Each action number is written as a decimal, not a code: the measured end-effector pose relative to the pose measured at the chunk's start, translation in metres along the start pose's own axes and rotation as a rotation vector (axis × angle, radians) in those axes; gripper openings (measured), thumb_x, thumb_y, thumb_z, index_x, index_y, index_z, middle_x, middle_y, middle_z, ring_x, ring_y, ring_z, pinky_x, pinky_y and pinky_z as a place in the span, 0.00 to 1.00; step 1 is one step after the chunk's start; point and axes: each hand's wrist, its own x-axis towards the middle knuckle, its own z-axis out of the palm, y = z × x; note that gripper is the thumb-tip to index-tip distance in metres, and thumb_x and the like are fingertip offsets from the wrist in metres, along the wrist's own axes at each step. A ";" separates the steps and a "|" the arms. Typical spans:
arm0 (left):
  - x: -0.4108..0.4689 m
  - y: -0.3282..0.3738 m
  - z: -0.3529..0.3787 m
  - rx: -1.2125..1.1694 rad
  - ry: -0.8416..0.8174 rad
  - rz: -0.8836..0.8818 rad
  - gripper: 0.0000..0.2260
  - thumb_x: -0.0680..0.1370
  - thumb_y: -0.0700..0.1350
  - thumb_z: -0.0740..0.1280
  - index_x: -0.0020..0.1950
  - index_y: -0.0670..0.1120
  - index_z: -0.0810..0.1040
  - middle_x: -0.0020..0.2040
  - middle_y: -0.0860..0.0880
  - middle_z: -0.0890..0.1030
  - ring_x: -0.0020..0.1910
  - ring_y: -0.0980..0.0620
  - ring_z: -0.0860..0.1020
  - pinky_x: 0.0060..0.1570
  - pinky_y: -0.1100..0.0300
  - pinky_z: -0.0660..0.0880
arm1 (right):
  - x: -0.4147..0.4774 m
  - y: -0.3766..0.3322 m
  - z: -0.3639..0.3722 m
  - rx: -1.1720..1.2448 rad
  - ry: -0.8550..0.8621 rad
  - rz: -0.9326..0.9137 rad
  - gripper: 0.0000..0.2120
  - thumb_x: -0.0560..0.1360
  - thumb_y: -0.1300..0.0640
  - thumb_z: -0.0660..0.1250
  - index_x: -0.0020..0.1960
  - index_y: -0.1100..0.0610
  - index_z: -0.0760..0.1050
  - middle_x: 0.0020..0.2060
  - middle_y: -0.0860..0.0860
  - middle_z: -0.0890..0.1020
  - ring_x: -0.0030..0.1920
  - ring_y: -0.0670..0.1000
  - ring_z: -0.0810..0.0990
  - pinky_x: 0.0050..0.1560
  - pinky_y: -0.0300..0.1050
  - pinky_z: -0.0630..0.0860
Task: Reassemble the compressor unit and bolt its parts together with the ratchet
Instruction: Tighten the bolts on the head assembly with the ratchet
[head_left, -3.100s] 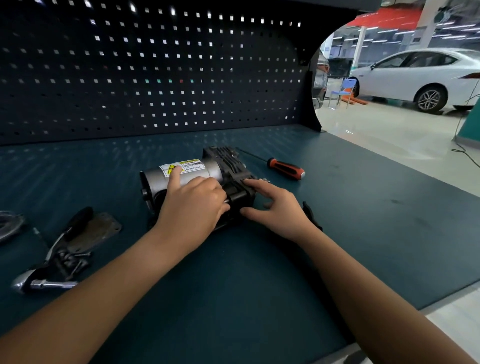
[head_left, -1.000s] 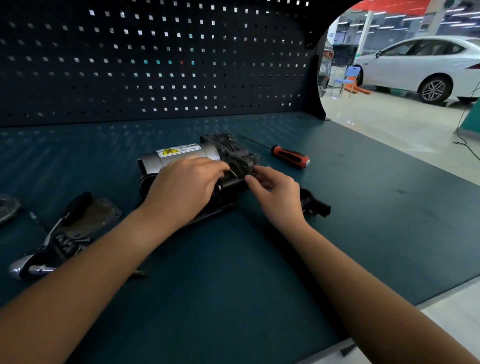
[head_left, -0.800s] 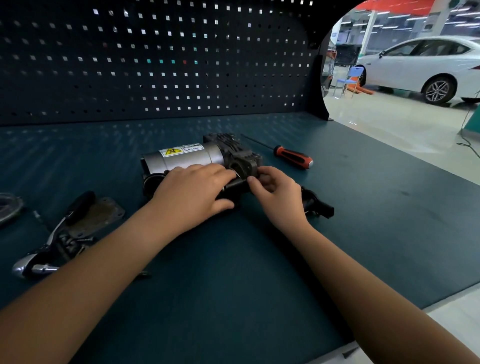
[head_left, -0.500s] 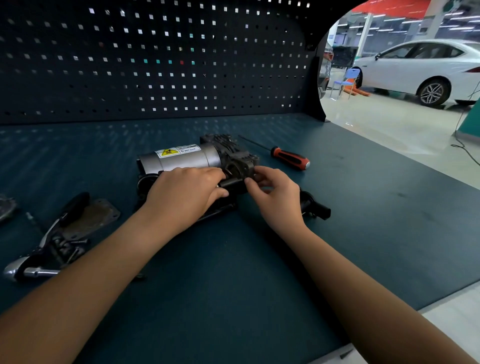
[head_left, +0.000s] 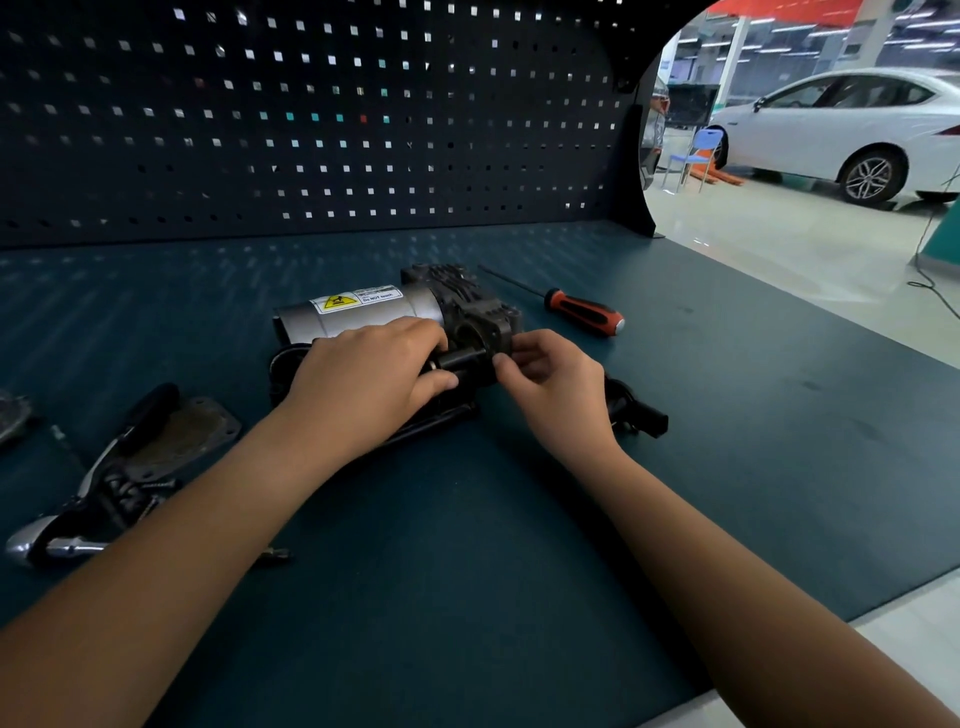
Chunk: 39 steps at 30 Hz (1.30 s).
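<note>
The compressor unit lies on its side mid-bench: a silver motor cylinder with a yellow warning label joined to a dark finned head. My left hand wraps over the unit's near side, thumb under a black cylindrical part. My right hand pinches something small at the head's right end; what it holds is hidden by the fingers. The ratchet lies far left, untouched, beside loose bolts.
A red-handled screwdriver lies behind the unit. A flat metal cover plate rests by the ratchet. A black connector part sits behind my right wrist. The pegboard wall closes the back; the bench edge runs along the right.
My right hand went from lying flat beside the head to pinching at its end. My left hand slid lower on the unit, uncovering the label. The unit has barely shifted.
</note>
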 end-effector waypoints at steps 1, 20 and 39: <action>0.000 0.000 0.000 0.027 -0.027 0.000 0.24 0.73 0.63 0.62 0.65 0.53 0.66 0.65 0.56 0.72 0.60 0.49 0.74 0.44 0.56 0.66 | 0.000 0.000 0.000 -0.004 -0.003 0.000 0.08 0.73 0.59 0.69 0.51 0.61 0.78 0.39 0.50 0.79 0.36 0.39 0.75 0.38 0.23 0.69; 0.009 0.010 0.007 0.127 0.040 -0.019 0.32 0.69 0.63 0.69 0.69 0.55 0.65 0.63 0.56 0.76 0.60 0.50 0.75 0.47 0.57 0.69 | -0.001 -0.001 -0.001 0.028 -0.028 0.002 0.07 0.73 0.60 0.69 0.50 0.61 0.78 0.42 0.52 0.80 0.38 0.43 0.76 0.40 0.27 0.71; 0.018 0.019 0.003 0.126 0.003 -0.068 0.28 0.68 0.62 0.70 0.63 0.53 0.71 0.55 0.52 0.79 0.56 0.48 0.75 0.40 0.59 0.61 | -0.006 -0.009 -0.002 -0.063 -0.080 -0.033 0.12 0.73 0.59 0.68 0.55 0.60 0.77 0.45 0.50 0.76 0.45 0.49 0.79 0.53 0.47 0.76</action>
